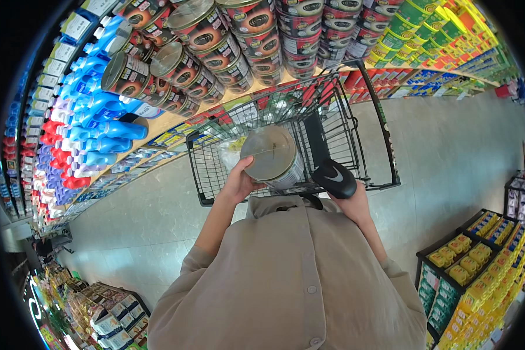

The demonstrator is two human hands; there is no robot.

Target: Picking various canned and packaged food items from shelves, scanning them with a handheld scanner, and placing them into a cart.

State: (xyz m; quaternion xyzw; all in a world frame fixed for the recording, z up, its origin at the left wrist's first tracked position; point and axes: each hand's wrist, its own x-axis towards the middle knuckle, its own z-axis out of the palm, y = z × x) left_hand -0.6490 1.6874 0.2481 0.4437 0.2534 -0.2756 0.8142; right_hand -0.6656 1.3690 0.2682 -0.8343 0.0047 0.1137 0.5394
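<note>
My left hand (240,179) is closed around the near left side of a large round tub (270,153) with a clear lid, its thumb on the rim. The tub is over the wire shopping cart (208,168); whether it rests on anything cannot be told. Behind the tub, a clear plastic bag (231,153) with something yellow lies in the cart. My right hand (350,203) is wrapped around a black object (334,178) with a grey swoosh mark, beside the cart's near side; its fingers are mostly hidden.
Stacked tubs (201,30) with dark red labels line the shelf ahead. Blue bottles (122,130) stand at the left, green and yellow tubs (398,26) at the right. A display (459,258) of yellow packs is at lower right, another display (118,317) at lower left. Grey floor (446,144) surrounds the cart.
</note>
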